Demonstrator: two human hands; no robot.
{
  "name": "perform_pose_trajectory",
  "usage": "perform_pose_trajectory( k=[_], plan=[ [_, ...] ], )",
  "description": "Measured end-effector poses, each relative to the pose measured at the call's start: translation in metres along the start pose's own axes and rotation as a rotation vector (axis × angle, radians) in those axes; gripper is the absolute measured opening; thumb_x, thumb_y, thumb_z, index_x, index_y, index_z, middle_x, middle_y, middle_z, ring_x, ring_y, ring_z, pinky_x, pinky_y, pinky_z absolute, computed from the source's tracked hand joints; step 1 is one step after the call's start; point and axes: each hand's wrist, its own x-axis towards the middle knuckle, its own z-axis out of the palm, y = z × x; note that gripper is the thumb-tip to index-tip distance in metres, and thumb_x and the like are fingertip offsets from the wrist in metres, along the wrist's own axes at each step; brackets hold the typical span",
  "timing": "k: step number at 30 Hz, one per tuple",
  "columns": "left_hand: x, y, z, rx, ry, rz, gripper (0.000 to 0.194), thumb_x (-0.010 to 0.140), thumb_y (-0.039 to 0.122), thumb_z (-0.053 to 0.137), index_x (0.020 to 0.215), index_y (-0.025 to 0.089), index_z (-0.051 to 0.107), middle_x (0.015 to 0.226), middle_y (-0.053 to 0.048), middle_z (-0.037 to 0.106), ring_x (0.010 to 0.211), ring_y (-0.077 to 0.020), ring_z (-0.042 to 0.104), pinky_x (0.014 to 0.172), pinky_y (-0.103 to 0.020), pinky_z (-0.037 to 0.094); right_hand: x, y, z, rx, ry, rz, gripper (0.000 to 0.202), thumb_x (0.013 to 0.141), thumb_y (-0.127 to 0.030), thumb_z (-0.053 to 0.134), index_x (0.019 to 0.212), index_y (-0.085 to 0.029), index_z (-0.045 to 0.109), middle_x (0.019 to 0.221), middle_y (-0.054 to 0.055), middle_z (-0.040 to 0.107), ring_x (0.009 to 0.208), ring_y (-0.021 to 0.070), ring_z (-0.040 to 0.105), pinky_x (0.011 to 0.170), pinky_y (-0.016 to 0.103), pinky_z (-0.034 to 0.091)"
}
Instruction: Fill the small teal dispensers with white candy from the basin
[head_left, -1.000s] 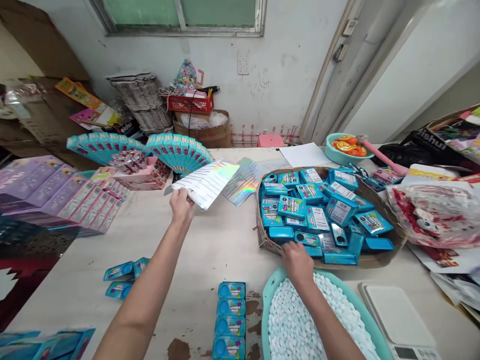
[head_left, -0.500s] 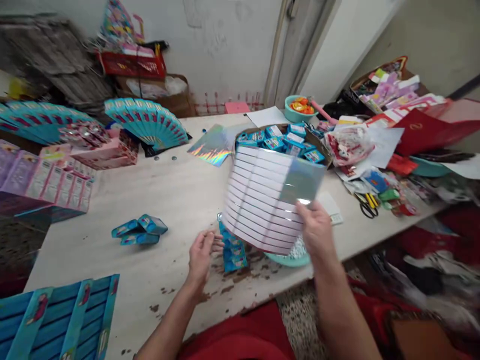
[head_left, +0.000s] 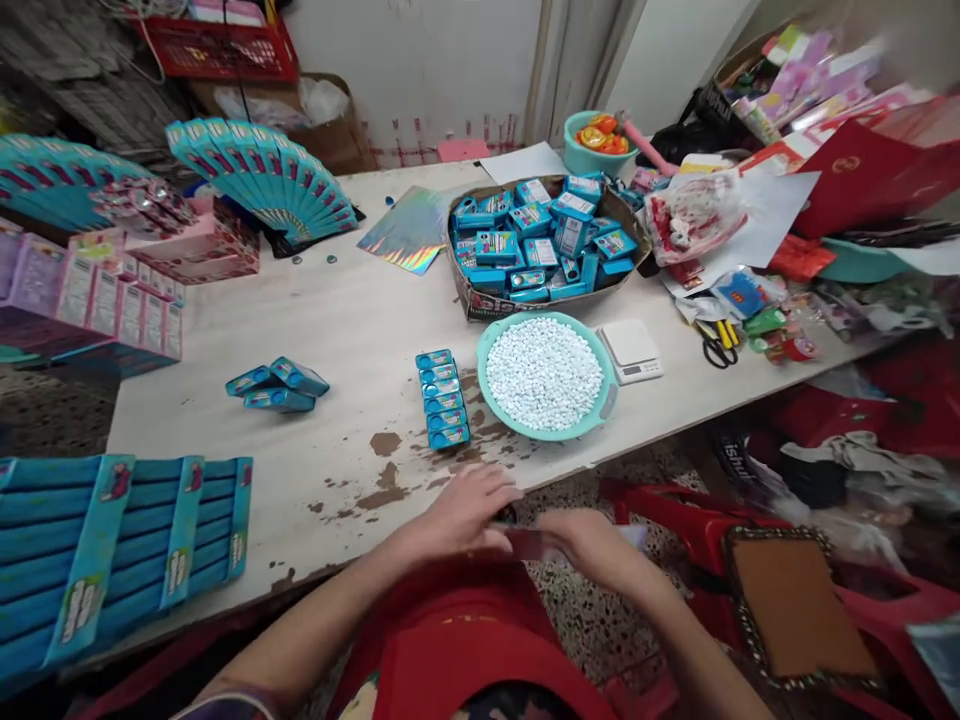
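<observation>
Low in front of the table edge, my right hand (head_left: 589,540) is closed on a sticker sheet (head_left: 529,546), now seen nearly edge-on and partly hidden by the fingers. My left hand (head_left: 469,510) is beside its left end, fingers apart and thumb close to the sheet; whether it touches is unclear. A small dark thing by the left fingertips is too unclear to name. On the table ahead, a row of small blue boxes (head_left: 443,400) lies beside a turquoise bowl (head_left: 484,375) full of small white pellets.
Behind the bowl stands a cardboard box (head_left: 469,300) heaped with blue boxes. A white scale (head_left: 630,350) and scissors (head_left: 718,348) lie to the right. Blue boxes (head_left: 277,385) and blue display trays (head_left: 127,550) are at left. A red stool (head_left: 690,510) stands at lower right.
My right hand has brought the sheet down from over the table to below its edge and tilted it nearly edge-on. My left hand has moved right, close to it. The view has shifted lower.
</observation>
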Motion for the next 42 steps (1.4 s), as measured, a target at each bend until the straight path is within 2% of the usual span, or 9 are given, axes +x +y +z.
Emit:
perform_pose_trajectory(
  k=[3, 7, 13, 17, 19, 22, 26, 35, 42],
  plan=[
    [0.0, -0.022, 0.024, -0.06, -0.126, -0.323, 0.019, 0.082, 0.036, 0.053, 0.077, 0.021, 0.062, 0.075, -0.002, 0.067, 0.07, -0.0169, 0.059, 0.064, -0.025, 0.038, 0.043, 0.011, 0.024, -0.053, 0.016, 0.038, 0.019, 0.089, -0.031, 0.049, 0.084, -0.024, 0.066, 0.081, 0.003, 0.071, 0.078, 0.0189, 0.064, 0.062, 0.022, 0.036],
    [-0.036, -0.059, 0.027, -0.018, -0.029, -0.605, 0.015, 0.082, 0.031, 0.051, 0.075, 0.021, 0.06, 0.072, 0.0, 0.065, 0.065, -0.0157, 0.055, 0.058, -0.023, 0.03, 0.091, 0.007, 0.057, -0.049, -0.014, 0.005, 0.02, 0.089, -0.038, 0.051, 0.087, -0.024, 0.066, 0.086, 0.004, 0.072, 0.082, 0.0194, 0.064, 0.063, 0.023, 0.034],
    [-0.097, -0.101, 0.003, -0.068, -0.005, -0.784, 0.01, 0.077, 0.026, 0.054, 0.073, 0.02, 0.061, 0.075, -0.001, 0.067, 0.068, -0.017, 0.057, 0.059, -0.023, 0.03, 0.144, -0.032, 0.097, -0.045, -0.057, -0.065, 0.025, 0.093, -0.038, 0.044, 0.101, -0.024, 0.064, 0.1, 0.006, 0.07, 0.09, 0.0199, 0.062, 0.068, 0.024, 0.035],
    [-0.113, -0.123, -0.005, -0.07, 0.01, -0.822, 0.018, 0.076, 0.024, 0.055, 0.091, 0.02, 0.064, 0.079, -0.003, 0.067, 0.075, -0.0189, 0.059, 0.064, -0.025, 0.035, 0.166, -0.049, 0.107, -0.062, -0.078, -0.06, 0.028, 0.095, -0.037, 0.039, 0.102, -0.024, 0.063, 0.101, 0.007, 0.069, 0.092, 0.0194, 0.062, 0.069, 0.025, 0.035],
    [-0.11, -0.126, -0.005, 0.101, 0.126, -0.798, 0.029, 0.078, 0.026, 0.055, 0.106, 0.02, 0.062, 0.099, -0.008, 0.065, 0.092, -0.023, 0.056, 0.073, -0.029, 0.038, 0.173, -0.053, 0.106, -0.074, -0.072, -0.038, 0.029, 0.095, -0.036, 0.038, 0.099, -0.023, 0.064, 0.099, 0.007, 0.07, 0.09, 0.0193, 0.063, 0.068, 0.024, 0.035],
    [-0.093, -0.123, 0.002, 0.47, 0.269, -0.577, 0.037, 0.085, 0.029, 0.051, 0.12, 0.025, 0.057, 0.118, -0.011, 0.057, 0.108, -0.0272, 0.047, 0.084, -0.038, 0.036, 0.178, -0.057, 0.104, -0.082, -0.04, 0.015, 0.031, 0.095, -0.036, 0.037, 0.098, -0.023, 0.065, 0.097, 0.006, 0.07, 0.089, 0.0192, 0.064, 0.067, 0.024, 0.036],
    [-0.075, -0.124, 0.021, 0.644, 0.134, -0.322, 0.032, 0.09, 0.022, 0.041, 0.116, 0.025, 0.06, 0.103, -0.01, 0.062, 0.094, -0.0236, 0.049, 0.077, -0.037, 0.037, 0.178, -0.059, 0.104, -0.073, -0.001, 0.101, 0.031, 0.095, -0.035, 0.037, 0.096, -0.023, 0.066, 0.096, 0.006, 0.071, 0.089, 0.0194, 0.064, 0.07, 0.025, 0.037],
    [-0.095, -0.148, 0.05, 0.563, 0.097, -0.212, 0.041, 0.091, 0.017, 0.038, 0.13, 0.022, 0.051, 0.129, -0.011, 0.055, 0.108, -0.0258, 0.047, 0.088, -0.041, 0.035, 0.181, -0.052, 0.115, -0.051, -0.023, 0.183, 0.034, 0.096, -0.036, 0.035, 0.097, -0.022, 0.066, 0.099, 0.007, 0.071, 0.091, 0.0196, 0.063, 0.075, 0.026, 0.037],
    [-0.093, -0.131, 0.034, 0.147, 0.279, -0.284, 0.025, 0.092, 0.024, 0.041, 0.087, 0.019, 0.065, 0.102, -0.008, 0.065, 0.098, -0.0198, 0.051, 0.087, -0.037, 0.039, 0.191, -0.055, 0.115, -0.058, 0.018, 0.127, 0.029, 0.094, -0.03, 0.041, 0.091, -0.019, 0.067, 0.095, 0.01, 0.07, 0.092, 0.0223, 0.062, 0.082, 0.03, 0.038]
  ],
)
